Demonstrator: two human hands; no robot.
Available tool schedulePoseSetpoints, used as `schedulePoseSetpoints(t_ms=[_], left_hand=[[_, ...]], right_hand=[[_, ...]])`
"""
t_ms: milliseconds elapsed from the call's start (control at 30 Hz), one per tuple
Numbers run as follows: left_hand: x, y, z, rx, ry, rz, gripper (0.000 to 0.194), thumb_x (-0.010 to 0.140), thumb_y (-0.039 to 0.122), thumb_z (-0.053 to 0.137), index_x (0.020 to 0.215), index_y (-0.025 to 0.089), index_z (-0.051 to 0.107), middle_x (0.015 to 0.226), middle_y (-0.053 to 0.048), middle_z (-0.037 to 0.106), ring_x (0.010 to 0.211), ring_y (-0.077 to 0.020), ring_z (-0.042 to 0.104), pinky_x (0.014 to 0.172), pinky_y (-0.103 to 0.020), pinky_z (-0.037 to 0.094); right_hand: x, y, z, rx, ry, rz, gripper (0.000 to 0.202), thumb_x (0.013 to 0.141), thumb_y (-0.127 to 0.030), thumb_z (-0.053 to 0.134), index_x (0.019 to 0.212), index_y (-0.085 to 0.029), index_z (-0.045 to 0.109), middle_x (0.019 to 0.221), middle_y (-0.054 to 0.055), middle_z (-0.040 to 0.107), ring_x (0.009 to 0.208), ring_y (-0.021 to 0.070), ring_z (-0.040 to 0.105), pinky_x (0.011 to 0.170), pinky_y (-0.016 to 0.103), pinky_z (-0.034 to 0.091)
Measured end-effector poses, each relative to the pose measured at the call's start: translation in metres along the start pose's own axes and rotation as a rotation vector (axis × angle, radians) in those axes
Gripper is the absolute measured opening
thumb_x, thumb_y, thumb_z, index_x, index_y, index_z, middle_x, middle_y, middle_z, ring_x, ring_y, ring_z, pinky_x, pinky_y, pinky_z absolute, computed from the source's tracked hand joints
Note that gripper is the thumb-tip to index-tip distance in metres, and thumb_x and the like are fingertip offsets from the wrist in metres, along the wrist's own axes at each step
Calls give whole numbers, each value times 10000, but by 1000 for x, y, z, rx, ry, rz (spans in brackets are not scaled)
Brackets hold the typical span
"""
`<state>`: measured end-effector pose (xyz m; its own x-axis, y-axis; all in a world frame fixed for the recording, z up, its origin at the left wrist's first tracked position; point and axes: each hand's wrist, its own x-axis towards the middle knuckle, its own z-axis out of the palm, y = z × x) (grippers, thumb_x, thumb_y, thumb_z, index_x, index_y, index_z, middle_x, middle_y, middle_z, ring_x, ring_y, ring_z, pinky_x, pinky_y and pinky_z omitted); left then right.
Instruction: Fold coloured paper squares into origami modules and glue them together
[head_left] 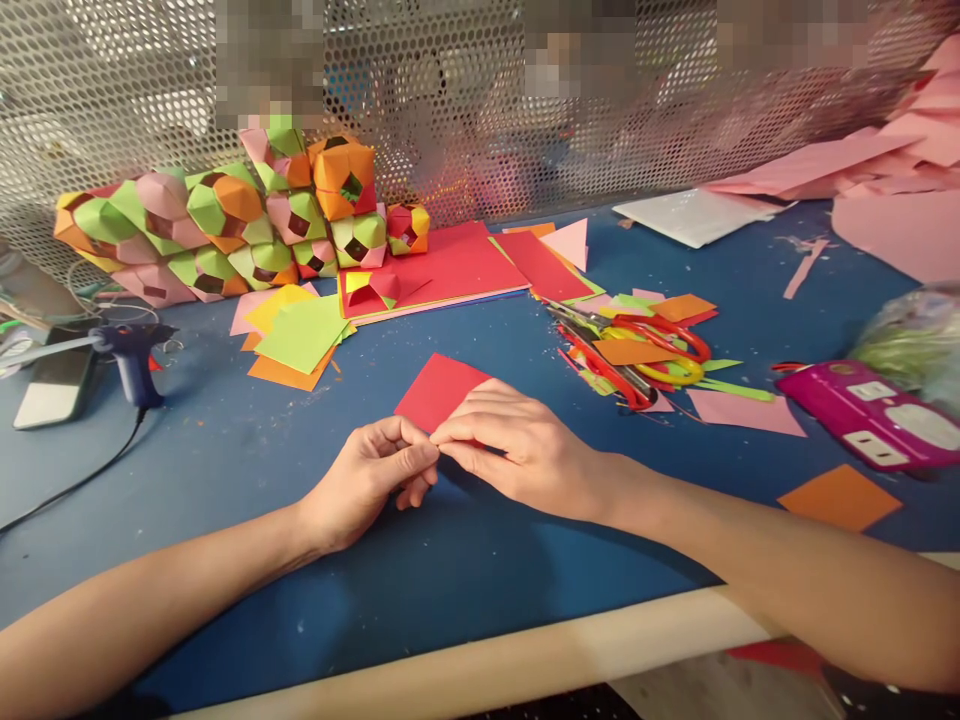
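A red paper square (439, 388) lies on the blue table (247, 480), its right part covered by my right hand (525, 440). My left hand (375, 475) is closed, thumb pressed on the index finger. The fingertips of both hands meet just in front of the red square. Whatever is pinched between them is too small or hidden to make out. Behind and to the left lie green sheets (304, 332) over orange ones. To the right, scissors with red handles (622, 375) and scissors with yellow handles (686, 373) rest among paper scraps.
Folded paper shapes (225, 205) are stacked against a perforated metal screen (457, 150). A blue glue gun (135, 360) with a cord and a phone (56, 380) lie left. A magenta device (862, 410) and an orange square (840, 497) lie right. Red sheets (457, 265) lie behind.
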<state>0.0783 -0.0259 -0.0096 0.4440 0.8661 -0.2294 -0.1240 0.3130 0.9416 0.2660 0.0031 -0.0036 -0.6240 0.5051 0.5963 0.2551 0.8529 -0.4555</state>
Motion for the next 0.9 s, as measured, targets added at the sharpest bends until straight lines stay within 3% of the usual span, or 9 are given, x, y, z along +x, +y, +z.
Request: schedulePoseSetpoints(t_ms=[167, 567, 733, 900], left_hand=[[0, -2, -1, 18, 2, -5, 222, 809, 320, 616, 723, 147, 508, 599, 31, 574, 466, -55, 481, 439, -185, 345], [-2, -2, -4, 121, -28, -80, 199, 780, 301, 641, 747, 133, 539, 607, 24, 592, 464, -48, 513, 413, -152, 360], [-1, 0, -3, 168, -64, -116, 204, 770, 298, 650, 736, 125, 549, 625, 10, 602, 476, -53, 526, 419, -156, 374], [1, 2, -3, 134, -111, -112, 208, 768, 302, 655, 729, 125, 554, 637, -2, 620, 479, -61, 538, 425, -166, 382]], right_hand=[[-1, -1, 2, -26, 12, -22, 120, 878, -150, 500, 849, -145, 616, 723, 29, 671, 693, 131, 598, 723, 301, 421], [-4, 0, 5, -170, -115, -126, 207, 901, -125, 390, 792, -136, 565, 654, 35, 581, 638, 137, 501, 676, 303, 388], [-3, -1, 4, -17, -187, -20, 191, 920, -174, 404, 815, -145, 561, 701, 31, 581, 682, 133, 514, 714, 301, 389], [5, -7, -8, 296, -276, 258, 163, 909, -188, 463, 777, -182, 557, 733, -14, 637, 717, 104, 547, 717, 247, 413]])
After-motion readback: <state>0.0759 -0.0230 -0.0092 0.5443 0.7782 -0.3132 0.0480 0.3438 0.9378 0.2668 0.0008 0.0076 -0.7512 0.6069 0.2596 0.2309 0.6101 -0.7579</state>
